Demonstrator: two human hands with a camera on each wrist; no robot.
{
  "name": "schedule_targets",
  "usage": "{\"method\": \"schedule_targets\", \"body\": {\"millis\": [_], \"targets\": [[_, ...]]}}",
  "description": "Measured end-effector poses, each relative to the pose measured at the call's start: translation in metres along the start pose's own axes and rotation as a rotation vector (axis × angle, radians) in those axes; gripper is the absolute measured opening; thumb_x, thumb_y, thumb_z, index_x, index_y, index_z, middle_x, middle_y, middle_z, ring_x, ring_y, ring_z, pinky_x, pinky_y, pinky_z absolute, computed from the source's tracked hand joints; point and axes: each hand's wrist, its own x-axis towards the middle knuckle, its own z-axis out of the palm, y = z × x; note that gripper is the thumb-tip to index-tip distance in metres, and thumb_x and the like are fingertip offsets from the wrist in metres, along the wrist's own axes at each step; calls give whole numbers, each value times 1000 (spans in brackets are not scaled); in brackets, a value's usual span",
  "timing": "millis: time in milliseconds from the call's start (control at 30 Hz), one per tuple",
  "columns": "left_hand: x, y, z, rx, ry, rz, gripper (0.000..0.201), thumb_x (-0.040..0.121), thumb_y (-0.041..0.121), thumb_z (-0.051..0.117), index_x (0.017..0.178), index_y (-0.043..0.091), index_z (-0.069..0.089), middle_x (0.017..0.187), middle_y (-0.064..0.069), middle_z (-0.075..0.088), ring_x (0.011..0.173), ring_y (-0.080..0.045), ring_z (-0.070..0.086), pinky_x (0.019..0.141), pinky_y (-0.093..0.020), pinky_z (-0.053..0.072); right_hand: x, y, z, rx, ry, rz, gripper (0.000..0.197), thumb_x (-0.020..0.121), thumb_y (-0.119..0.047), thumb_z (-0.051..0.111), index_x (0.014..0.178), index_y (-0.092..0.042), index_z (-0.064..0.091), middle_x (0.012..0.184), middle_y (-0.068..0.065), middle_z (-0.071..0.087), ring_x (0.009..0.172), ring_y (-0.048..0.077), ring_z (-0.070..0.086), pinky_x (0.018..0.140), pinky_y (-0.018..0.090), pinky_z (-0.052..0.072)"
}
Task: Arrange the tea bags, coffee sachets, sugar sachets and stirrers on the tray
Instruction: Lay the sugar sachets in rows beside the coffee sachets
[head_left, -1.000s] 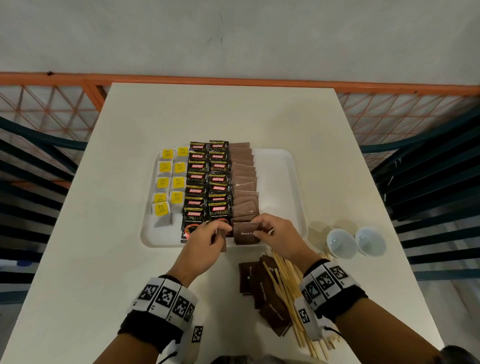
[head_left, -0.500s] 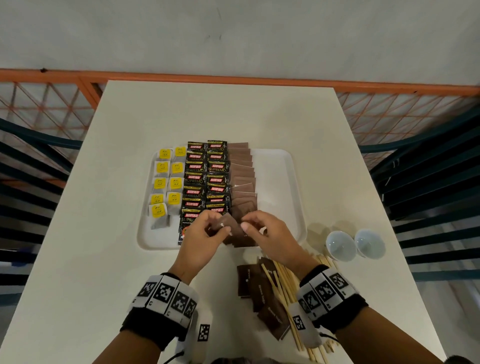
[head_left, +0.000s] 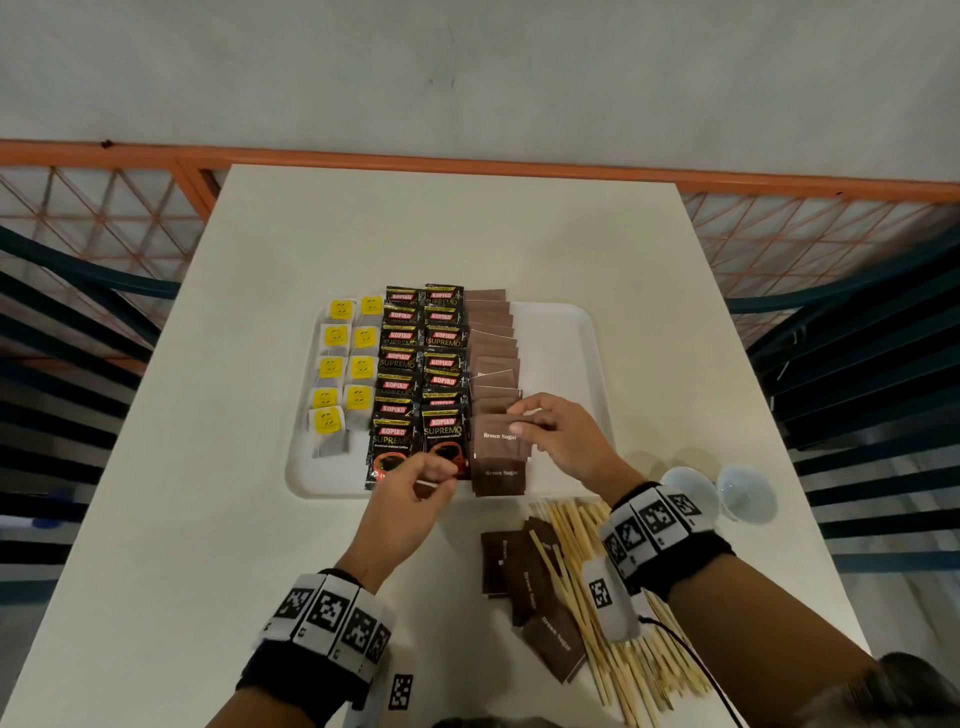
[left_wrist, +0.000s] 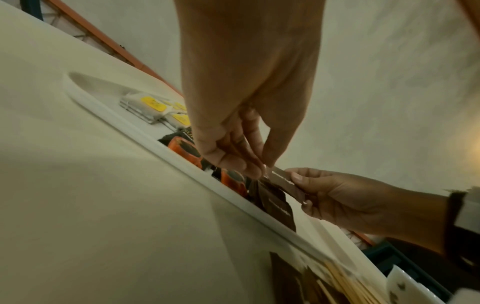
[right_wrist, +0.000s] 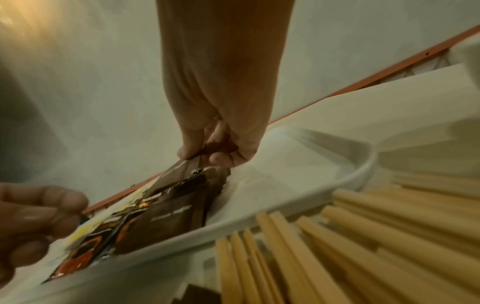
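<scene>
A white tray (head_left: 332, 483) holds tea bags (head_left: 337, 364) with yellow tags on the left. Black coffee sachets (head_left: 421, 364) fill two middle columns, and a column of brown sugar sachets (head_left: 493, 343) lies to their right. My right hand (head_left: 519, 418) pinches one brown sugar sachet (head_left: 496, 439) by its right edge, over the near end of that column. The same sachet (right_wrist: 182, 166) slants down from the fingertips (right_wrist: 187, 154). My left hand (head_left: 441, 475) hovers over the tray's near edge beside it, fingers curled, with nothing visibly in it. More sugar sachets (head_left: 524, 577) and wooden stirrers (head_left: 623, 665) lie on the table.
Two white cups (head_left: 691, 488) stand on the table, right of the tray. The tray's right third (head_left: 561, 353) is bare. An orange rail (head_left: 467, 166) runs behind the white table, with dark railings on both sides.
Both hands held the sugar sachet together before. My left hand has let go and drawn back to the near left. My right hand has lowered the sachet onto the column's near end.
</scene>
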Motion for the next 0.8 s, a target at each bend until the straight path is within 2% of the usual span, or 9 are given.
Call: {"method": "schedule_targets", "body": {"millis": [100, 167, 233, 300, 433, 533, 600, 667, 800], "targets": [[-6, -2, 3, 105, -73, 30, 14, 87, 12, 60, 86, 26, 58, 84, 10, 58, 74, -2, 55, 61, -5, 43, 4, 5, 4, -79, 7, -8, 13, 83, -16, 67, 95, -20, 65, 85, 8, 69, 81, 14, 60, 73, 19, 42], [-10, -1, 10, 181, -141, 41, 13, 86, 16, 61, 87, 28, 56, 86, 9, 58, 74, -3, 55, 60, -8, 44, 4, 8, 8, -131, 36, -31, 15, 82, -15, 68, 97, -15, 66, 92, 5, 68, 81, 7, 58, 70, 5, 40], [-15, 0, 20, 311, -223, 44, 15, 84, 26, 63, 96, 25, 55, 95, 8, 54, 79, -3, 52, 63, -11, 43, 5, 9, 12, -176, 82, -58, 17, 81, -14, 69, 98, -11, 67, 94, 3, 63, 76, -1, 52, 67, -1, 38], [-19, -2, 30, 421, -318, 9, 38, 80, 37, 65, 112, 23, 49, 106, 9, 46, 89, -4, 49, 73, -14, 42, 6, 11, 15, -237, 118, -78, 20, 80, -15, 70, 99, -11, 67, 95, 3, 56, 73, -1, 49, 66, -3, 37], [-26, -7, 45, 573, -406, -29, 74, 74, 47, 69, 133, 23, 31, 131, 0, 39, 118, -17, 45, 98, -30, 44, -2, 6, 12, -298, 181, -146, 22, 82, -18, 68, 103, -12, 64, 97, -4, 46, 73, -4, 44, 68, -3, 34], [-31, -12, 50, 684, -437, 30, 86, 70, 53, 69, 139, 26, 24, 129, -6, 38, 117, -23, 45, 99, -36, 44, -23, 0, 4, -347, 183, -214, 13, 86, -17, 63, 98, -13, 64, 88, -3, 50, 67, -1, 46, 66, 2, 37], [-34, -14, 52, 746, -431, 66, 87, 70, 57, 66, 140, 26, 25, 127, -7, 36, 114, -24, 44, 97, -37, 44, -45, -2, -1, -381, 144, -192, 8, 87, -17, 60, 94, -16, 64, 83, -4, 52, 65, 2, 47, 62, 5, 38], [-35, -16, 55, 745, -396, 98, 77, 73, 53, 66, 136, 25, 31, 124, -6, 36, 112, -24, 44, 95, -37, 44, -71, -2, -3, -471, 79, -144, 7, 88, -22, 58, 94, -19, 62, 83, -7, 53, 67, 2, 48, 62, 6, 38], [-34, -18, 54, 733, -338, 109, 63, 71, 45, 72, 123, 22, 42, 120, -5, 34, 109, -21, 40, 96, -34, 43, -126, 3, 0, -664, -63, -17, 18, 88, -37, 56, 99, -23, 60, 89, -12, 50, 75, 2, 44, 66, 9, 32]]}}
